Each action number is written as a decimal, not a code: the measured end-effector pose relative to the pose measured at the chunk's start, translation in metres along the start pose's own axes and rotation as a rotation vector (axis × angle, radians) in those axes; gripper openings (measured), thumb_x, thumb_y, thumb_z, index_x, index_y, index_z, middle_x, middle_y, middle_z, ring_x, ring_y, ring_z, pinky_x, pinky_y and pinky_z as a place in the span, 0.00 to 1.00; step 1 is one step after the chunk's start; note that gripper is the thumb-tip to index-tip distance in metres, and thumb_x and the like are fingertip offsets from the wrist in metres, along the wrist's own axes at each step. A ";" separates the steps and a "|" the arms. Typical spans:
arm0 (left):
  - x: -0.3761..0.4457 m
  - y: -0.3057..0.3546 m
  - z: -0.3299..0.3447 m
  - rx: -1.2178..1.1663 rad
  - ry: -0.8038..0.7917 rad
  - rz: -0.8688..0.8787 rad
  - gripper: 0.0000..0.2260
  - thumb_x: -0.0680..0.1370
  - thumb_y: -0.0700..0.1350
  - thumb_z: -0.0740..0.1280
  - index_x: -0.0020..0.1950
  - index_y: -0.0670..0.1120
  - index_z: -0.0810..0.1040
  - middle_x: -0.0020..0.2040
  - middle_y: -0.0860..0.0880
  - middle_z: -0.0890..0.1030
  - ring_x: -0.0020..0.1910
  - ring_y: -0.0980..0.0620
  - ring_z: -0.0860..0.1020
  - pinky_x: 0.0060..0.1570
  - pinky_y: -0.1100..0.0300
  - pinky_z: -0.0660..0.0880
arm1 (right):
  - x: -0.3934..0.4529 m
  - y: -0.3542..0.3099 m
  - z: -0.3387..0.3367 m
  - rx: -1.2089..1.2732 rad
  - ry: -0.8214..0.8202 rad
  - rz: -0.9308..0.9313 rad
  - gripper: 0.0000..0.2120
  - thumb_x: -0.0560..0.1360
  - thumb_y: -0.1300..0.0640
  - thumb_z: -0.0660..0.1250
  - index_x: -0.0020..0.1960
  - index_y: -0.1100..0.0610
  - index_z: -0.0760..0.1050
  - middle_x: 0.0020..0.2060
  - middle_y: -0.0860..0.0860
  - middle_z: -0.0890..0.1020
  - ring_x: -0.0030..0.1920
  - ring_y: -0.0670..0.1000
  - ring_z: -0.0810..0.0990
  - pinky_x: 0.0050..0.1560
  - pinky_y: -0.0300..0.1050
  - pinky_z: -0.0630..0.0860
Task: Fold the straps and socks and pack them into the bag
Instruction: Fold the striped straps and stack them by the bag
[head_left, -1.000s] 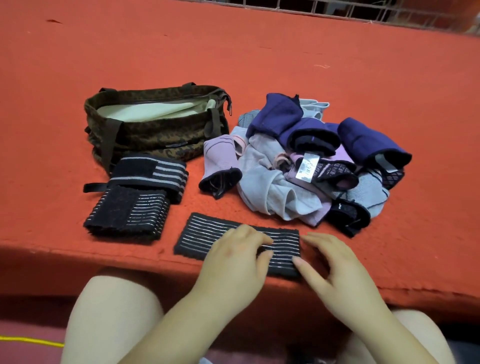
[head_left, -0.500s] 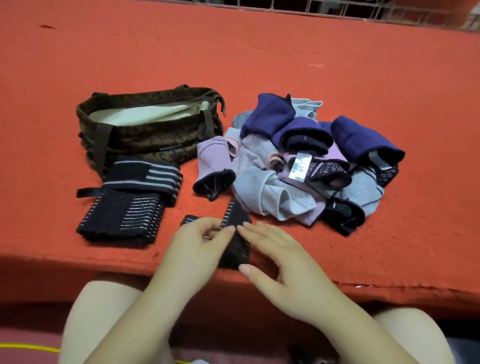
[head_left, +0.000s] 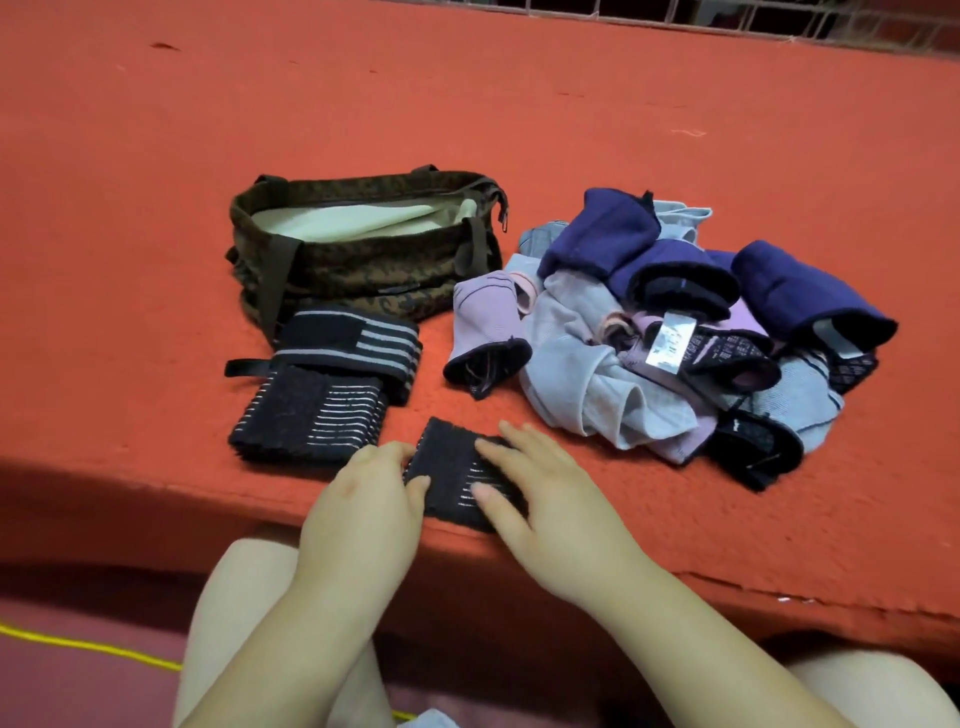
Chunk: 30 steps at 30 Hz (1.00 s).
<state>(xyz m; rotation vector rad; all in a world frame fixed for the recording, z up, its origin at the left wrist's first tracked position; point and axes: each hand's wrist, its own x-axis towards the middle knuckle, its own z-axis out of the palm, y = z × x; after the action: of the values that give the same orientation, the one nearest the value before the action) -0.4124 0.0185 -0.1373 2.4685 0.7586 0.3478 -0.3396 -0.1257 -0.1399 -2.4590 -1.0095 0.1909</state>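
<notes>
Strap-folding step: right hand (head_left: 545, 499) flat, left hand (head_left: 371, 493) pinching the folded strap (head_left: 452, 467); next, onto the strap stack (head_left: 311, 415)

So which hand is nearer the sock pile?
Right. The right hand lies on the folded strap, just short of the sock pile; the left hand is at the strap's far side.

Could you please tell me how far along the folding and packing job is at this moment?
Done: two folded straps lie stacked in front of the bag. In hand: a third strap, doubled over, with the left hand at its edge and the right hand pressing it flat. Left: the sock pile is unfolded, and no straps or socks show inside the bag.
</notes>
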 end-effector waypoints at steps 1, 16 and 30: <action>0.000 0.000 0.000 -0.015 -0.008 -0.004 0.15 0.77 0.46 0.67 0.63 0.49 0.75 0.53 0.49 0.78 0.55 0.49 0.76 0.55 0.57 0.70 | 0.001 0.000 -0.001 -0.017 0.015 0.039 0.27 0.77 0.40 0.53 0.74 0.47 0.61 0.76 0.46 0.58 0.76 0.47 0.54 0.74 0.40 0.48; 0.012 -0.002 -0.007 -0.414 -0.398 0.186 0.11 0.64 0.51 0.74 0.42 0.55 0.76 0.32 0.59 0.76 0.31 0.61 0.73 0.36 0.63 0.69 | -0.025 0.009 -0.026 0.808 0.265 0.151 0.19 0.70 0.68 0.72 0.54 0.48 0.78 0.45 0.45 0.84 0.48 0.43 0.82 0.52 0.38 0.75; 0.019 0.004 -0.017 -0.840 -0.239 0.084 0.10 0.66 0.44 0.78 0.44 0.45 0.82 0.41 0.48 0.85 0.42 0.53 0.83 0.46 0.62 0.78 | -0.005 0.002 -0.026 0.802 0.197 0.157 0.04 0.73 0.61 0.72 0.47 0.55 0.79 0.42 0.48 0.85 0.44 0.45 0.84 0.48 0.39 0.79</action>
<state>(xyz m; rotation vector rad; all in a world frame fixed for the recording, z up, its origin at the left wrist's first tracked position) -0.4016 0.0337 -0.1190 1.7019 0.3065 0.3098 -0.3341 -0.1405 -0.1186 -1.7696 -0.5066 0.3235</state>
